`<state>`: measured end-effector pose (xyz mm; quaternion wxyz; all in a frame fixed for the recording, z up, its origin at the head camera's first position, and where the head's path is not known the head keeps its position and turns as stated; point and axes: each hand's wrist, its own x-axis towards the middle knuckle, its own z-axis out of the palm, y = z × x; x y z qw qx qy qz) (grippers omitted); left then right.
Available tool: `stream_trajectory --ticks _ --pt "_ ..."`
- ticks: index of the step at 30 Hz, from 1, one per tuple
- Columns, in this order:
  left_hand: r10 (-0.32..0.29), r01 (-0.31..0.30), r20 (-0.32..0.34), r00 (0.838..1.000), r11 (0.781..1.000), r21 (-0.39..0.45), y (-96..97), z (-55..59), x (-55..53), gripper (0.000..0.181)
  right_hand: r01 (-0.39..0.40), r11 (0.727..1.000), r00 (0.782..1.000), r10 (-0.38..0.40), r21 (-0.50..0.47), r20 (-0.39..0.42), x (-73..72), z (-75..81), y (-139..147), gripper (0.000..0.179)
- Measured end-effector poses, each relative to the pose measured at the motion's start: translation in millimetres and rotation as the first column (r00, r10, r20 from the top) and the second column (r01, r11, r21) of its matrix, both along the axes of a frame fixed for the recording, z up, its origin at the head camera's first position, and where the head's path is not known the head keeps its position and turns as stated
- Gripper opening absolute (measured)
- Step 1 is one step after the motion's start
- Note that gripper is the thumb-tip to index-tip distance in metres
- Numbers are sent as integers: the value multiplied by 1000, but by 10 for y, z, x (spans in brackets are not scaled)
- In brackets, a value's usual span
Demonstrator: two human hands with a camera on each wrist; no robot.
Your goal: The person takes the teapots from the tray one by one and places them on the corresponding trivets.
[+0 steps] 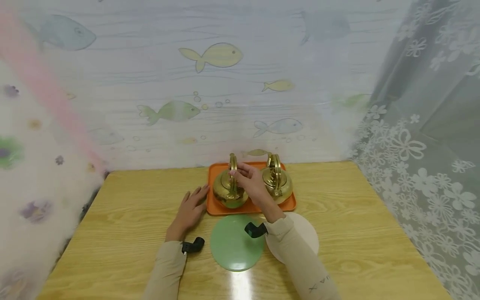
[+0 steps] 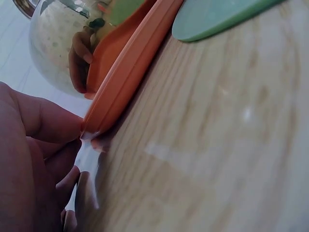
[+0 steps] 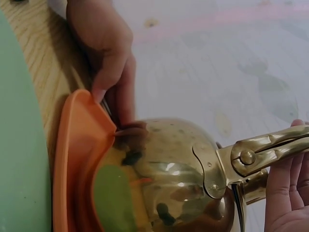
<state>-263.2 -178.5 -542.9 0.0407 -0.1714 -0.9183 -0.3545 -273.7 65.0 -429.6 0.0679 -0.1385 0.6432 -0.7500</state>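
Two shiny brass kettles with arched handles stand side by side on an orange tray (image 1: 240,211). My right hand (image 1: 253,183) is at the upright handle of the left kettle (image 1: 228,198), thumb on one side and fingers on the other. In the right wrist view its fingers pass behind the handle (image 3: 270,147). The right kettle (image 1: 285,189) sits close beside that forearm, partly hidden by it. My left hand (image 1: 191,210) lies palm down at the tray's left side, its fingertips touching the rim (image 2: 120,82).
A round green plate (image 1: 236,246) lies on the wooden table (image 1: 356,233) in front of the tray. To its right is a white plate (image 1: 303,233), partly under my right sleeve. Behind the table hangs a pale fish-print curtain (image 1: 225,104), with a floral lace curtain (image 1: 423,175) at right.
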Motion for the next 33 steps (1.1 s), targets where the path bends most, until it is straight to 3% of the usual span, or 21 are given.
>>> stream_trajectory --ticks 8,23,33 --pt "-11 11 -23 1000 1000 14 36 3 6 61 32 999 999 -32 0 -24 50 9 6 41" --pt "-12 14 -34 999 999 32 -11 20 3 61 76 993 995 -81 -89 -57 42 -40 -102 38" --pt "-4 4 3 1000 1000 31 -24 -1 -11 62 115 990 991 -120 -84 -59 93 -24 -149 37"
